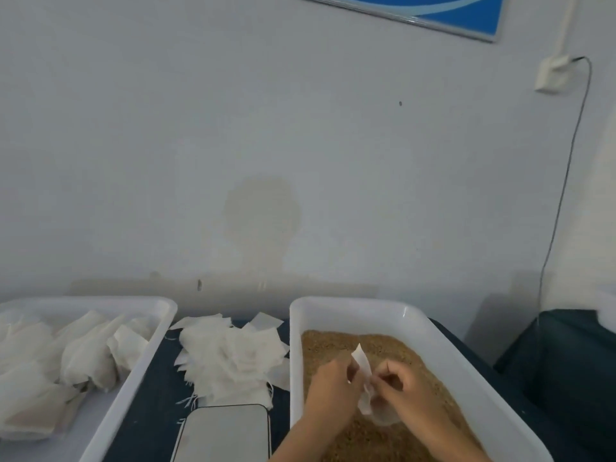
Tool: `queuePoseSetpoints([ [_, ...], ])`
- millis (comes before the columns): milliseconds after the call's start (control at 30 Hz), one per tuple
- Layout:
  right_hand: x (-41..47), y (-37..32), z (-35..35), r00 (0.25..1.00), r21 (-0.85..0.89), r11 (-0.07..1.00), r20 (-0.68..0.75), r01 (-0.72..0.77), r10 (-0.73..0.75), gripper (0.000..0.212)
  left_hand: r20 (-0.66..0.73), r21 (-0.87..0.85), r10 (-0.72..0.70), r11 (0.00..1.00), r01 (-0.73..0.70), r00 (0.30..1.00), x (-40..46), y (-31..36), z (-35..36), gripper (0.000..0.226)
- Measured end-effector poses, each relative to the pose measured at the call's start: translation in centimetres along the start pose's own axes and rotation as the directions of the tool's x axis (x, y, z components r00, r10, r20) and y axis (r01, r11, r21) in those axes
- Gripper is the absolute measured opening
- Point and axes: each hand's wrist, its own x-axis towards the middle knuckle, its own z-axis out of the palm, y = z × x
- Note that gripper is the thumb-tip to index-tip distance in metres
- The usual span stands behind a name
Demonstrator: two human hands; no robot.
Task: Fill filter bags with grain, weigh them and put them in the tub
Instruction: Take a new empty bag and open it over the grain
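Over the grain tray (443, 341), right of the tub (140, 358) of filled bags, the left hand (330, 385) and right hand (400, 385) pinched one filter bag (363, 365) open; thin paper risked tearing, or grain spilling past its mouth.

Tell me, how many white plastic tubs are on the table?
2. One tub sits at the left, holding filled bags; the other tub sits at the right, holding grain, under both hands. Both are cut off by the frame's bottom edge.

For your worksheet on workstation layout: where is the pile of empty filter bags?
The pile of empty filter bags lies centre-frame on the dark table, between the left tub and the grain tub, behind the scale.
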Motion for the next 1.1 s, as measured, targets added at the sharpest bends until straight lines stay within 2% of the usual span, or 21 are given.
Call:
queuePoseSetpoints([
  [67,0.3,0.6,0.0,0.999,0.011,1.000,-0.026,-0.028,0.028,0.023,-0.036,0.080,0.055,0.995,-0.052,0.998,0.3,-0.5,0.1,0.022],
  [133,0.5,0.9,0.1,0.997,-0.007,0.997,0.021,-0.079,0.079,0.021,-0.052,0.104,0.123,0.988,-0.117,0.991,0.3,-0.9,0.2,0.017],
  [200,0.6,1.2,0.5,0.986,-0.050,0.989,0.093,-0.136,0.140,0.015,0.003,0.103,0.208,0.973,-0.207,0.978,0.2,-1.0,0.7,0.022],
  [300,0.9,1.5,0.9,0.982,-0.090,0.983,0.083,-0.162,0.169,0.025,0.066,0.160,0.299,0.939,-0.306,0.952,0.3,-0.9,1.4,0.020],
  [433,1.3,1.8,0.6,0.978,-0.176,0.966,0.061,-0.188,0.201,0.026,0.041,0.290,0.268,0.919,-0.268,0.963,0.5,-1.2,1.0,0.018],
  [500,1.4,2.0,0.4,0.972,-0.174,0.961,0.059,-0.216,0.229,0.029,0.090,0.378,0.224,0.894,-0.241,0.970,0.3,-1.2,1.0,0.024],
  [567,1.4,2.0,0.3,0.967,-0.171,0.958,0.070,-0.232,0.247,0.027,0.129,0.437,0.237,0.858,-0.270,0.963,-0.1,-1.1,1.3,0.025],
  [633,1.3,1.9,0.2,0.964,-0.148,0.958,0.065,-0.246,0.258,0.027,0.134,0.498,0.284,0.809,-0.312,0.949,-0.7,-0.6,1.3,0.033],
  [700,1.2,1.8,0.1,0.963,-0.097,0.962,0.059,-0.256,0.262,0.030,0.098,0.594,0.456,0.686,-0.420,0.885,-1.0,-0.3,1.0,0.033],
  [733,1.1,1.7,0.0,0.960,-0.050,0.961,0.065,-0.271,0.274,0.030,0.072,0.602,0.496,0.670,-0.434,0.865,-1.2,0.0,0.6,0.029],
  [800,0.9,1.5,0.0,0.954,0.046,0.954,0.063,-0.295,0.292,0.028,0.039,0.572,0.563,0.665,-0.480,0.826,-1.5,0.4,-0.1,0.028],
  [867,0.7,1.4,-0.1,0.967,0.076,0.965,-0.009,-0.252,0.253,0.024,0.045,0.590,0.597,0.631,-0.504,0.801,-1.4,0.5,0.0,0.027],
  [967,0.5,1.4,0.0,0.971,0.050,0.977,-0.115,-0.207,0.212,0.008,0.045,0.636,0.583,0.609,-0.473,0.811,-1.5,0.7,0.0,0.031],
  [1033,0.5,1.4,0.0,0.964,0.075,0.966,-0.083,-0.247,0.253,0.001,0.019,0.616,0.566,0.643,-0.455,0.824,-1.6,0.8,-0.1,0.033],
  [1100,0.7,1.5,-0.1,0.951,0.146,0.943,-0.029,-0.300,0.307,0.006,-0.006,0.594,0.576,0.660,-0.460,0.818,-1.8,1.0,-0.4,0.028],
])
